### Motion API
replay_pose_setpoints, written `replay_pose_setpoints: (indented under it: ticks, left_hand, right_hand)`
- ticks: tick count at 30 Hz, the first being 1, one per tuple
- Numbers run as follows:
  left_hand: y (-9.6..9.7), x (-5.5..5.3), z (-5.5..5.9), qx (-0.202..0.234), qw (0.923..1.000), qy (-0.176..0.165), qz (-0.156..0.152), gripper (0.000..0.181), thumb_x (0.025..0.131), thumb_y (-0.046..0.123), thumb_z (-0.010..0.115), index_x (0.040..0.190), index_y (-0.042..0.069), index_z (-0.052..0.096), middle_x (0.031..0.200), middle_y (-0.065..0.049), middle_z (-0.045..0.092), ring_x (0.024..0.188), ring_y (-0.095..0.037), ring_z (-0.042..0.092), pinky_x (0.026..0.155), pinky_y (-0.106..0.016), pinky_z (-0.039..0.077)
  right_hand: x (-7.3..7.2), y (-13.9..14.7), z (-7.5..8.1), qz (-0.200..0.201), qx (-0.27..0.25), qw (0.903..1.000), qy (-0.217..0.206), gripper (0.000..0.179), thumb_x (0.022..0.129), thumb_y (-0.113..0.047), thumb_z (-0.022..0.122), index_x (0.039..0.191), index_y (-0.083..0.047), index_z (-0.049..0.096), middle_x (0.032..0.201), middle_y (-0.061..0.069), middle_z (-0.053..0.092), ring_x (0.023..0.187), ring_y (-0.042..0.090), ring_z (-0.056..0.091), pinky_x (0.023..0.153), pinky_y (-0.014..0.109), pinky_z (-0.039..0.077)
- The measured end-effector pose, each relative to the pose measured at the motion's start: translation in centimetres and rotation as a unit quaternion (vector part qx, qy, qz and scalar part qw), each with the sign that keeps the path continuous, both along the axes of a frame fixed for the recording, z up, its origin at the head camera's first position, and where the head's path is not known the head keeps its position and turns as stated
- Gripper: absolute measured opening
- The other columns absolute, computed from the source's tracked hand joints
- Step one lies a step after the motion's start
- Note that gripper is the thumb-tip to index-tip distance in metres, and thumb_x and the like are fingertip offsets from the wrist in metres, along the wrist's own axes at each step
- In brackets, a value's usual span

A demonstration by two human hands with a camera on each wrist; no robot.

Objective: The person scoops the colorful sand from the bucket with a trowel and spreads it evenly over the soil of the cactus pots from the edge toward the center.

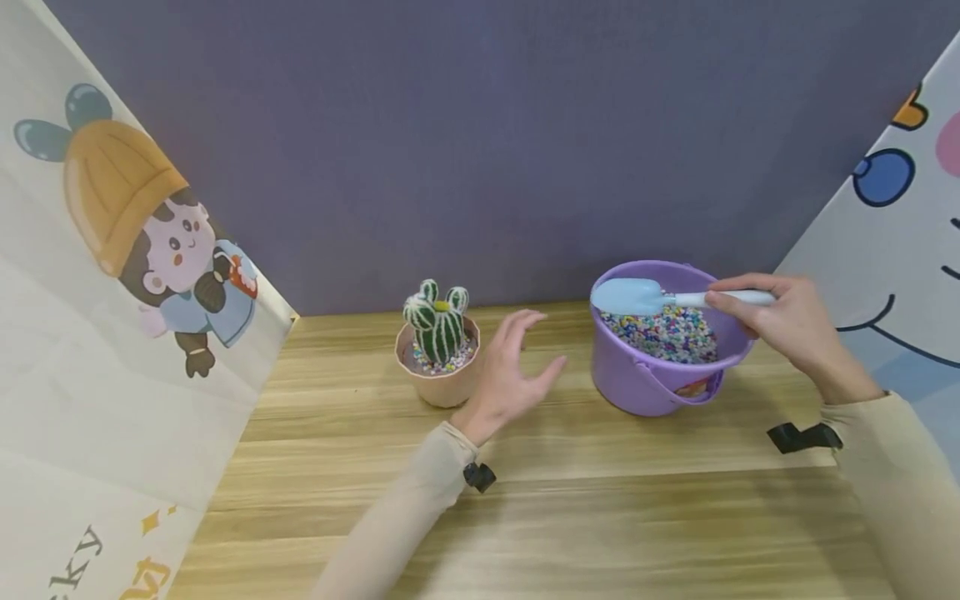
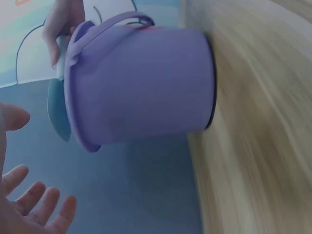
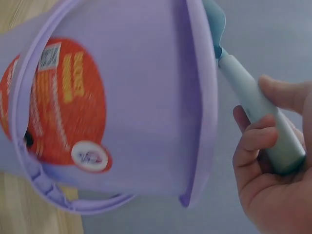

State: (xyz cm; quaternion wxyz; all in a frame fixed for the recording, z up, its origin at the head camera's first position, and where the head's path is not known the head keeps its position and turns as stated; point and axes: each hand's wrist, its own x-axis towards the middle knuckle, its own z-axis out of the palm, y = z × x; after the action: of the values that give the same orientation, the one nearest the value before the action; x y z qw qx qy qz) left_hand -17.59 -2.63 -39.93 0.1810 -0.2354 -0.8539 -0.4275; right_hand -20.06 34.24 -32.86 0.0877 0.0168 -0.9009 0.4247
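My right hand (image 1: 787, 321) grips the pale handle (image 3: 265, 114) of a small light-blue trowel (image 1: 630, 297). The trowel lies level across the mouth of a purple bucket (image 1: 637, 387), its blade over the rim on the left. Inside the bucket is a bed of small multicoloured beads (image 1: 667, 333). My left hand (image 1: 510, 379), fingers spread and thumb apart, is between the bucket and a potted cactus, holding nothing. The cactus (image 1: 438, 333), green with white stripes, stands in a peach pot (image 1: 442, 387) with similar beads around its base. In the left wrist view, the left fingers (image 2: 44, 207) are extended.
Both pots stand on a wood-grain table (image 1: 525, 517) near a grey-blue back panel (image 1: 480, 150). White side panels with cartoon prints, such as a child in an orange hat (image 1: 123, 183), flank it. The bucket's handle (image 3: 29, 156) hangs down beside a red label (image 3: 73, 102).
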Motion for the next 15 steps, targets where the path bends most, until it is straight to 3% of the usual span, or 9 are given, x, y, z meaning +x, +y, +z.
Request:
replay_pose_setpoints:
  ticks: [4, 9, 13, 15]
  left_hand:
    - [1.2, -0.2, -0.2, -0.012, 0.9982, -0.059, -0.002, 0.071, 0.094, 0.037, 0.078, 0.156, 0.019, 0.049, 0.161, -0.004, 0.049, 0.143, -0.023, 0.053, 0.117, -0.054, 0.049]
    - [2.2, -0.8, -0.2, -0.021, 0.9959, -0.088, -0.007, 0.075, 0.095, 0.046, 0.076, 0.159, 0.023, 0.047, 0.170, 0.000, 0.040, 0.153, -0.025, 0.045, 0.123, -0.061, 0.041]
    - [2.8, -1.4, -0.3, -0.043, 0.9936, -0.104, -0.013, 0.076, 0.094, 0.054, 0.074, 0.160, 0.028, 0.046, 0.175, 0.007, 0.032, 0.159, -0.027, 0.036, 0.125, -0.064, 0.036]
    - [3.2, -1.6, -0.4, -0.048, 0.9922, -0.114, -0.016, 0.077, 0.094, 0.057, 0.074, 0.160, 0.030, 0.047, 0.176, 0.009, 0.030, 0.160, -0.027, 0.034, 0.125, -0.064, 0.035]
  right_hand:
    - [-0.3, 0.7, -0.5, 0.006, 0.004, 1.0000, -0.002, 0.005, 0.097, -0.042, 0.079, 0.101, -0.044, 0.080, 0.075, -0.012, 0.067, 0.068, 0.006, 0.054, 0.056, 0.025, 0.051]
    - [-0.6, 1.8, -0.9, 0.009, 0.006, 0.9999, -0.003, 0.006, 0.097, -0.042, 0.079, 0.097, -0.048, 0.078, 0.068, -0.006, 0.062, 0.065, 0.010, 0.051, 0.057, 0.026, 0.047]
    - [-0.9, 2.6, -1.2, 0.010, -0.001, 0.9999, -0.005, 0.005, 0.096, -0.040, 0.080, 0.100, -0.040, 0.082, 0.065, -0.008, 0.061, 0.063, 0.010, 0.051, 0.057, 0.027, 0.046]
    - [-1.1, 2.8, -1.4, 0.010, 0.009, 0.9999, -0.006, 0.015, 0.095, -0.040, 0.081, 0.105, -0.030, 0.085, 0.070, -0.014, 0.064, 0.068, 0.009, 0.051, 0.058, 0.027, 0.045]
